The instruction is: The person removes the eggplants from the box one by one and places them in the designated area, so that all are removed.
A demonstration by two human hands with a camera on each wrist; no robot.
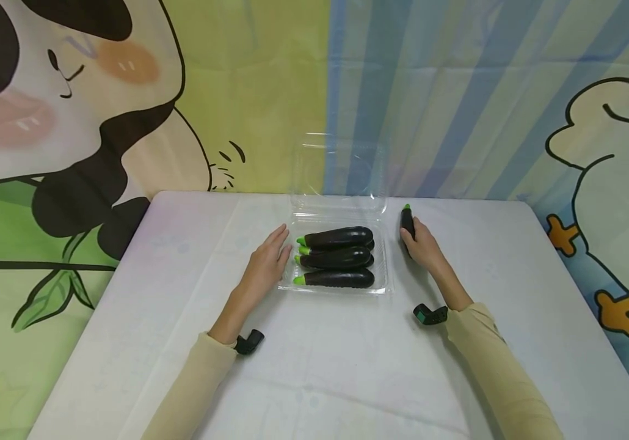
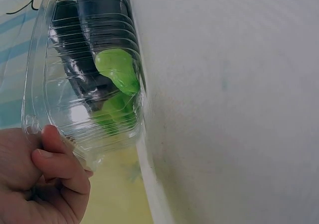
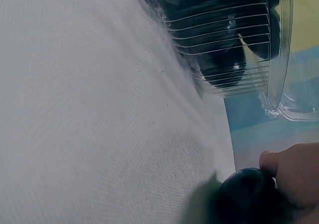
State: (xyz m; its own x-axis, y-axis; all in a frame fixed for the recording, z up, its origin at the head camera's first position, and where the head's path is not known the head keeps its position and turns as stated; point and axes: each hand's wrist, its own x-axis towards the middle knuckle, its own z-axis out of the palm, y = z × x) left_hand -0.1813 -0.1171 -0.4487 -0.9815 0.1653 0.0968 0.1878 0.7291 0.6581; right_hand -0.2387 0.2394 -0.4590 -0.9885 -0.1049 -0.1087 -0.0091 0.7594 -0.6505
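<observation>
A clear plastic clamshell container [image 1: 381, 284] with its lid [image 1: 342, 171] raised stands on the table. Inside, several dark eggplants [image 1: 336, 279] with green stem ends lie crosswise, some on top of others. My left hand [image 1: 264, 263] is at the container's left side. Its curled fingers [image 2: 62, 169] hold the rim in the left wrist view. Right of the container, my right hand [image 1: 423, 245] grips another eggplant [image 1: 407, 221], its green end pointing away from me. In the right wrist view, only this eggplant's rounded dark end [image 3: 246, 189] shows, partly in shadow.
A white cloth covers the table [image 1: 314, 366]. Behind it hangs a printed curtain [image 1: 435, 98] with cartoon animals, close to the raised lid. A small black camera [image 1: 250, 342] sits on the left wrist, and another camera [image 1: 430, 314] on the right.
</observation>
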